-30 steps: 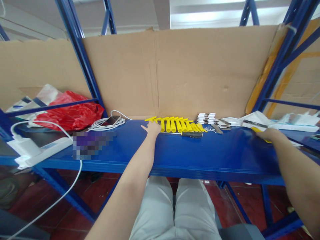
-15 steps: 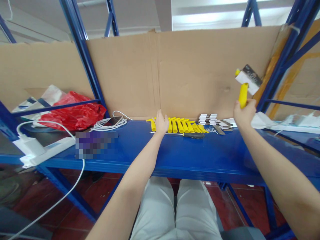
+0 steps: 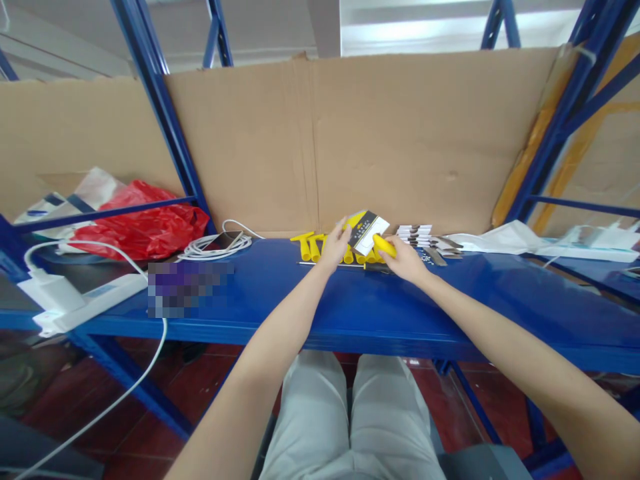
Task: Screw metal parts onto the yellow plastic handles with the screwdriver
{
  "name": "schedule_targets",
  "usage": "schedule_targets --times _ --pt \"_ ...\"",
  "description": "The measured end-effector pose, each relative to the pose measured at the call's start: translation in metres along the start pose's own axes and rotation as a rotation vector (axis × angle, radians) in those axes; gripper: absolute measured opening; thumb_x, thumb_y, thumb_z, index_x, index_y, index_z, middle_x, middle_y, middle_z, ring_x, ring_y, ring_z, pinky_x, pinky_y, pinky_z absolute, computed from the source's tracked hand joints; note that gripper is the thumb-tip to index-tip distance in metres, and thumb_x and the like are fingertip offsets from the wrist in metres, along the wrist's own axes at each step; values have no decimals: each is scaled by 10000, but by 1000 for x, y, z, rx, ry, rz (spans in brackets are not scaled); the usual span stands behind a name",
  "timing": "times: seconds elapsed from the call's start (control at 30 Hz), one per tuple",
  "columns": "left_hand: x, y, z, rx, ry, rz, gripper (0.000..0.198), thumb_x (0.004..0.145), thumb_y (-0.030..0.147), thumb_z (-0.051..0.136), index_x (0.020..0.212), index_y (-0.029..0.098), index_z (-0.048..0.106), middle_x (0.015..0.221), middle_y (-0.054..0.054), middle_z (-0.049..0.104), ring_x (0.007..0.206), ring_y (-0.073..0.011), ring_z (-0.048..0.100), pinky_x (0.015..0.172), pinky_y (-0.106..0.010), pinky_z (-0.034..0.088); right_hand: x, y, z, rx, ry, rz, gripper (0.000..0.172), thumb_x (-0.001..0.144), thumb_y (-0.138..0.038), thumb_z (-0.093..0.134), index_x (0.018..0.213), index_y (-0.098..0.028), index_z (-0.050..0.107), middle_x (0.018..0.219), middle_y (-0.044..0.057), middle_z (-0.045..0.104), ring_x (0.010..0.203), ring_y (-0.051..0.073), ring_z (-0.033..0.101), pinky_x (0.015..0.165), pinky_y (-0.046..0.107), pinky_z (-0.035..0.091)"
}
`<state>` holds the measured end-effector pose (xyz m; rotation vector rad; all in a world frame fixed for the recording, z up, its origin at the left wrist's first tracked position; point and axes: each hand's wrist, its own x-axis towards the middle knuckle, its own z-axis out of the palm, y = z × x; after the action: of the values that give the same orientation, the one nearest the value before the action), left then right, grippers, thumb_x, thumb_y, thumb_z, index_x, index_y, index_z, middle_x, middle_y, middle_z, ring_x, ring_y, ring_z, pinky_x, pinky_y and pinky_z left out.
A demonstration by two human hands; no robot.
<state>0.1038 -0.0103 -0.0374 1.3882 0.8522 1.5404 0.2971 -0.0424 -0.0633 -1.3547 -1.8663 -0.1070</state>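
Observation:
My right hand (image 3: pixel 407 262) is closed around the yellow handle of a scraper (image 3: pixel 384 247), whose head carries a black-and-white printed card sleeve (image 3: pixel 369 233). My left hand (image 3: pixel 334 248) is at the other side of the sleeve, its fingers closed against the yellow part there; the exact grip is partly hidden. Beneath both hands, a row of yellow T-shaped handles (image 3: pixel 305 249) lies along the back of the blue shelf. A screwdriver (image 3: pixel 307 264) lies in front of that row, mostly covered by my hands.
Right of the row are stacked card sleeves (image 3: pixel 415 233), flat metal blades (image 3: pixel 436 257) and small loose bits. A white sheet (image 3: pixel 495 239) lies further right. At left are a coiled white cable (image 3: pixel 213 248), a red plastic bag (image 3: pixel 145 223) and a power strip (image 3: pixel 100 303). Cardboard (image 3: pixel 240 147) stands behind.
My right hand has brought the scraper down and left from the upper right to the middle. My left hand, still over the row, now meets the scraper's sleeved end.

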Motion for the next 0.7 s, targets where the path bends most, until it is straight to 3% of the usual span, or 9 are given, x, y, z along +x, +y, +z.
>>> schedule_targets --times 0.1,0.3,0.37,0.53,0.7 --pt "-7 2 9 -93 -44 -45 555 961 215 613 1509 213 520 1308 -95 726 1308 -238 623 1121 -379 472 -1 -2 -1 24 43 21 274 863 -362 574 1088 -214 622 1078 140 746 989 338 711 853 449 549" --pt "-20 7 25 -351 -38 -112 964 925 138 663 1658 359 76 1354 -33 711 1271 -189 649 1064 -383 526 0 -11 -1 57 86 104 294 851 -353 579 1107 -209 601 1083 145 732 1008 339 704 883 464 540" --pt "-22 10 26 -403 -31 -147 953 904 120 682 1651 360 143 1354 -25 711 1246 -186 664 1040 -371 545 1 -11 0 91 109 111 330 842 -353 580 1136 -202 582 1106 152 722 1032 336 698 897 463 538" --pt "-22 13 26 -454 -93 -251 556 881 147 699 1425 227 621 1240 -64 762 1081 -190 737 964 -300 582 2 -8 4 174 132 90 536 820 -375 592 1311 -176 507 1065 143 719 966 327 706 871 472 546" --pt "-20 16 24 -427 -62 -319 390 894 142 663 1278 189 713 1085 -65 803 938 -186 763 877 -294 605 -3 -20 5 317 52 77 736 779 -339 637 1468 -187 425 982 89 712 922 289 697 835 434 555"
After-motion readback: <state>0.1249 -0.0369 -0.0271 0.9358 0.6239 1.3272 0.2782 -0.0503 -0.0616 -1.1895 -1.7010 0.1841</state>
